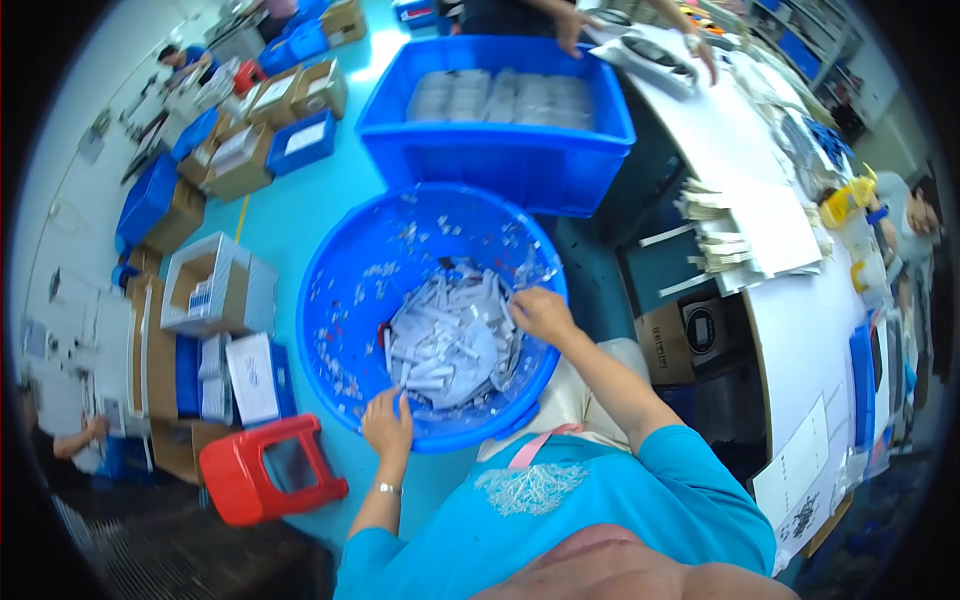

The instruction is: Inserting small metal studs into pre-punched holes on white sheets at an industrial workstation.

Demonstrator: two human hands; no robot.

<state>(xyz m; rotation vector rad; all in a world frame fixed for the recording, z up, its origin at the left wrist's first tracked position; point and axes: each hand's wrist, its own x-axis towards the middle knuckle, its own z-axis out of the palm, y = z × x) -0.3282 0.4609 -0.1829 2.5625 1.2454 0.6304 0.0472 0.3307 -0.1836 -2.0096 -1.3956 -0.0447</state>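
A round blue tub stands in front of me, with a heap of white and grey paper or plastic scraps at its bottom. Small bits cling to its inner wall. My left hand is at the tub's near left rim, thumb and fingers apart, holding nothing. Over the tub's right side, my right hand is closed with its fingers curled down beside the scraps. Whatever it may hold is hidden.
Beyond the tub is a blue rectangular bin of clear plastic packs. A red stool lies at lower left, near cardboard boxes. On the right, a white table carries stacked strips. Another person's hands are at the far side.
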